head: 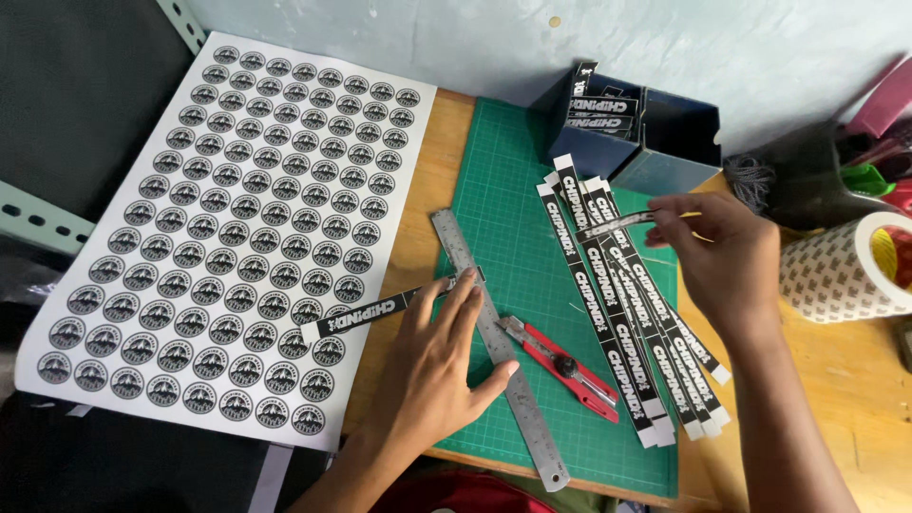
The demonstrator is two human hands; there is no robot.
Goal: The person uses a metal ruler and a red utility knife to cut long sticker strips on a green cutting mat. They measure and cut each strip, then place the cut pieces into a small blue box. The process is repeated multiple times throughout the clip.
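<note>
Dozens of round stickers fill the sheet (pixel 228 228) at left. On the green mat (pixel 513 256), the left hand (pixel 432 366) lies open, pinning ruler (pixel 499 347) over a black strip (pixel 366 313); the right hand (pixel 717 256) pinches another strip (pixel 617 225) above the pile (pixel 627 304).

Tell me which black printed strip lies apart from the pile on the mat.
The black strip under the left hand, lying across the sticker sheet's edge. The other strips are piled right of the red cutter.
</note>
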